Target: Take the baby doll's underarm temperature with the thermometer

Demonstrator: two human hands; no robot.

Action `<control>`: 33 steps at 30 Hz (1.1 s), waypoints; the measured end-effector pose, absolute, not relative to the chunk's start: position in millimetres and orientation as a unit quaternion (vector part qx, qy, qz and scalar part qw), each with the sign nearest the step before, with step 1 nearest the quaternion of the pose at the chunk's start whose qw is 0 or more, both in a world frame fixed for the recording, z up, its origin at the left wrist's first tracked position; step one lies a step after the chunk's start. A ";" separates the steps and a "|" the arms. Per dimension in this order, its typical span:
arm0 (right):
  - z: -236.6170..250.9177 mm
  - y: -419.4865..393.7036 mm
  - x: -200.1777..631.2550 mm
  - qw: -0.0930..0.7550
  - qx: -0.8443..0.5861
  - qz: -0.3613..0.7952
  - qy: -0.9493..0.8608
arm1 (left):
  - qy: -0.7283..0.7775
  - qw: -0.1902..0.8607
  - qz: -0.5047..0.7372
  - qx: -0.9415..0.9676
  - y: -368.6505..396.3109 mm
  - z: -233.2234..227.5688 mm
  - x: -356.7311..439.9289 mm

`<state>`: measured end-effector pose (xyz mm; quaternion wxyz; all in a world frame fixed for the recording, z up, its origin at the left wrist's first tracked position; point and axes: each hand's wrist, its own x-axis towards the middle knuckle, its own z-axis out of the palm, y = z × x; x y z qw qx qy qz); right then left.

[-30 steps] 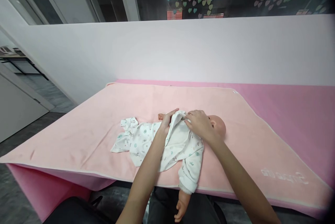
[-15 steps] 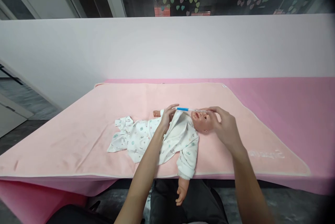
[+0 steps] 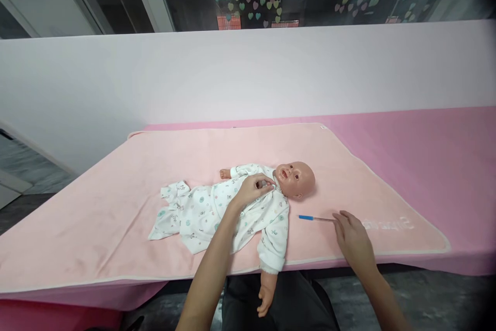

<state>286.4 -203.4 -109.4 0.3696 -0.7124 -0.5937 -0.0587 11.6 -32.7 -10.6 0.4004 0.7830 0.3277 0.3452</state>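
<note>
One thermometer (image 3: 315, 218), thin, clear with a blue end, lay flat on the pink blanket (image 3: 116, 202) covering the surface, its long axis left to right, blue end toward the one doll (image 3: 248, 202). The right hand (image 3: 352, 238) touched its clear end, fingers loosely apart. The left hand (image 3: 251, 190) pinched the doll's white printed garment at the chest.

At the frame's centre a baby doll (image 3: 294, 178) in a white printed romper (image 3: 217, 212) lies on a pale pink blanket (image 3: 116, 207) covering the surface. The left hand (image 3: 253, 189) pinches the romper's collar. At lower right, the right hand (image 3: 354, 238) touches a blue-tipped thermometer (image 3: 315, 218) lying on the blanket.
</note>
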 end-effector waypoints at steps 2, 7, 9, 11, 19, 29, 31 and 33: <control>-99.1 -196.0 260.9 0.386 -0.698 -0.081 -0.597 | 0.320 0.441 0.365 0.755 -30.8 -11.7 10.3; -59.9 -151.0 177.2 0.430 -0.587 0.027 -0.685 | 0.317 0.578 0.433 0.615 -23.5 -15.2 5.8; -47.7 -128.1 152.5 0.437 -0.568 0.031 -0.697 | 0.326 0.588 0.460 0.581 -22.2 -15.2 4.7; -38.5 -109.1 137.0 0.447 -0.556 0.055 -0.699 | 0.335 0.581 0.471 0.574 -21.9 -14.8 3.7; -25.8 -91.8 127.1 0.603 -0.552 0.100 -0.567 | 0.350 0.611 0.459 0.542 -20.0 -15.7 -1.4; -40.5 -96.8 116.1 0.607 -0.572 0.104 -0.542 | 0.371 0.581 0.429 0.584 -22.6 -11.4 -1.1; -42.6 -95.8 111.1 0.650 -0.546 0.088 -0.521 | 0.364 0.583 0.395 0.609 -23.3 -11.4 -0.9; -45.8 -95.0 108.4 0.670 -0.528 0.085 -0.516 | 0.355 0.587 0.357 0.634 -23.7 -12.2 -0.7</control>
